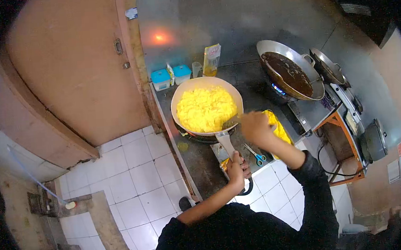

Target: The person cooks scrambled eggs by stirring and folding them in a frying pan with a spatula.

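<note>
A light-coloured pan point(237, 91) on the stove holds a thick layer of yellow scrambled egg point(206, 108). My left hand point(237, 170) is wrapped round the pan's pale handle point(226, 143), below the pan. At the pan's lower right edge, my right hand point(256, 128) grips a spatula point(231, 122), whose blade touches the egg. Blue-handled scissors point(259, 159) lie on the counter between my hands. Partly behind my right forearm is a tray with something bright yellow point(282, 131).
A large wok point(269, 46) of dark liquid sits over a blue flame at right, with another pan point(329, 65) beyond. Two blue-lidded tubs point(161, 80) and an upright pouch point(211, 59) stand behind the pan. A lidded pot point(373, 140) is far right.
</note>
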### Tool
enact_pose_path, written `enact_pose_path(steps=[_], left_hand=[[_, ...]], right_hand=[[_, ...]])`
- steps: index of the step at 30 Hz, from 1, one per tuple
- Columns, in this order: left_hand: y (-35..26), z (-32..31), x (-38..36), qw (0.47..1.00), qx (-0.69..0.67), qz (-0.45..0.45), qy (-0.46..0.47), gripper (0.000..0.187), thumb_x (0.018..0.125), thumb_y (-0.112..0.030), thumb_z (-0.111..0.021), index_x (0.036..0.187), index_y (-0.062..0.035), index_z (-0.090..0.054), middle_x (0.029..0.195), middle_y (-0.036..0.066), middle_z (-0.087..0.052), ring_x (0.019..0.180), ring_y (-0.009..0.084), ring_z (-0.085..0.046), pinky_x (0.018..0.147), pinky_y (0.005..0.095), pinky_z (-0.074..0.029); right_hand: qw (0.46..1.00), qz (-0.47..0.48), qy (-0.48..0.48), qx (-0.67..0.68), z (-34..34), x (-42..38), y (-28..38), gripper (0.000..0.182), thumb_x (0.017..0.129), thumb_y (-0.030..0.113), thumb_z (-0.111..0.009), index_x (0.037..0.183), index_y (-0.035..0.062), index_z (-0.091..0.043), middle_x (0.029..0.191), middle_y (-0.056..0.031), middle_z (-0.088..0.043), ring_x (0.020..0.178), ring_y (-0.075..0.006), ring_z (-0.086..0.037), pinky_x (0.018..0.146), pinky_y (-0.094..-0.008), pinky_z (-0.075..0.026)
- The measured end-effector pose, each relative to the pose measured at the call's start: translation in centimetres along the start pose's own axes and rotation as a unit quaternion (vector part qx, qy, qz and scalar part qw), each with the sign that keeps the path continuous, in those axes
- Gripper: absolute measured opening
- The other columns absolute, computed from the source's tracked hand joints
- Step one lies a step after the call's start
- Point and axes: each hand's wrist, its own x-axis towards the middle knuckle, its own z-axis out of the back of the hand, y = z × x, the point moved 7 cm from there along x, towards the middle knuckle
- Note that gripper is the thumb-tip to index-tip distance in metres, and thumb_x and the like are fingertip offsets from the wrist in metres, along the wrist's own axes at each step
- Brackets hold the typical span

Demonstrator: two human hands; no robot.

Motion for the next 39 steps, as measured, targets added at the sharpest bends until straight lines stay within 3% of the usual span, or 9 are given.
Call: enact_pose_path(steps=[6,9,10,11,13,20,25,33,39], left_hand=[[1.1,0.3,1.2,0.986,-0.090,0.074,0.117,0.034,0.086,-0.047,-0.044,0.074,-0.0158,-0.039,0.048,-0.003,-0.032,0.032,0.0121,-0.027,0.033,0.0281,-0.022],[0.4,0.2,0.2,0.997,-0.009,0.042,0.069,0.034,0.086,-0.051,-0.042,0.082,-0.0178,-0.037,0.048,-0.006,-0.028,0.033,0.0099,-0.024,0.033,0.0273,-0.020],[0.2,0.0,-0.1,0.996,-0.008,0.046,0.076,0.035,0.085,-0.052,-0.043,0.082,-0.0179,-0.037,0.048,-0.006,-0.028,0.033,0.0093,-0.024,0.033,0.0268,-0.021],[0.2,0.1,0.1,0.996,-0.010,0.044,0.075,0.035,0.085,-0.052,-0.043,0.082,-0.0179,-0.037,0.048,-0.006,-0.028,0.033,0.0093,-0.024,0.033,0.0268,-0.021],[0.4,0.6,0.7,0.997,-0.020,0.039,0.066,0.034,0.086,-0.049,-0.044,0.076,-0.0165,-0.039,0.048,-0.004,-0.032,0.033,0.0126,-0.028,0.033,0.0287,-0.023],[0.5,0.4,0.3,0.996,-0.039,0.050,0.057,0.034,0.085,-0.048,-0.047,0.076,-0.0155,-0.038,0.048,-0.004,-0.031,0.033,0.0110,-0.028,0.032,0.0273,-0.022],[-0.3,0.3,-0.1,0.999,0.002,0.030,0.038,0.035,0.085,-0.047,-0.047,0.075,-0.0151,-0.039,0.047,-0.003,-0.031,0.032,0.0111,-0.028,0.031,0.0282,-0.023],[0.1,0.6,0.3,0.999,-0.012,0.023,0.036,0.036,0.085,-0.047,-0.047,0.071,-0.0146,-0.037,0.047,-0.002,-0.032,0.032,0.0123,-0.029,0.030,0.0296,-0.024],[0.4,0.5,0.5,0.997,-0.015,0.006,0.081,0.037,0.085,-0.048,-0.047,0.071,-0.0149,-0.037,0.047,-0.002,-0.034,0.032,0.0130,-0.030,0.031,0.0300,-0.024]], right_hand=[[0.990,-0.085,-0.076,0.086,-8.2,3.6,-2.0,0.024,0.074,0.013,-0.053,0.096,0.0078,-0.061,0.066,-0.0154,-0.061,0.058,-0.0301,-0.061,0.052,-0.0392,-0.049],[0.980,-0.095,-0.104,0.140,-8.4,4.6,-3.7,0.030,0.074,0.015,-0.053,0.103,0.0137,-0.061,0.067,-0.0153,-0.061,0.060,-0.0311,-0.061,0.055,-0.0415,-0.049],[0.977,-0.099,-0.125,0.144,-8.0,4.9,-4.1,0.016,0.075,0.017,-0.052,0.078,0.0050,-0.062,0.067,-0.0161,-0.062,0.062,-0.0323,-0.063,0.056,-0.0417,-0.051],[0.977,-0.097,-0.125,0.144,-8.0,5.5,-4.1,0.016,0.075,0.017,-0.052,0.078,0.0050,-0.062,0.067,-0.0161,-0.062,0.062,-0.0323,-0.063,0.056,-0.0417,-0.051],[0.970,-0.100,-0.129,0.182,-7.1,6.9,-4.2,0.029,0.078,0.021,-0.052,0.106,0.0167,-0.061,0.071,-0.0156,-0.062,0.065,-0.0315,-0.061,0.058,-0.0435,-0.049],[0.959,-0.042,-0.003,0.281,-8.8,10.3,-1.1,0.027,0.078,0.028,-0.056,0.100,0.0143,-0.063,0.085,-0.0186,-0.062,0.081,-0.0345,-0.060,0.070,-0.0420,-0.048],[0.976,-0.025,-0.011,0.217,0.5,4.5,-5.3,0.037,0.081,0.037,-0.048,0.081,0.0049,-0.065,0.080,-0.0191,-0.062,0.076,-0.0362,-0.061,0.068,-0.0453,-0.050],[0.980,-0.046,0.085,0.175,-1.9,-1.7,-2.1,0.023,0.074,0.025,-0.050,0.078,0.0055,-0.063,0.075,-0.0183,-0.063,0.071,-0.0355,-0.062,0.063,-0.0437,-0.050],[0.958,-0.075,-0.025,0.274,-2.8,0.4,2.8,0.022,0.074,0.020,-0.053,0.087,0.0034,-0.061,0.076,-0.0198,-0.062,0.073,-0.0350,-0.062,0.064,-0.0438,-0.050]])
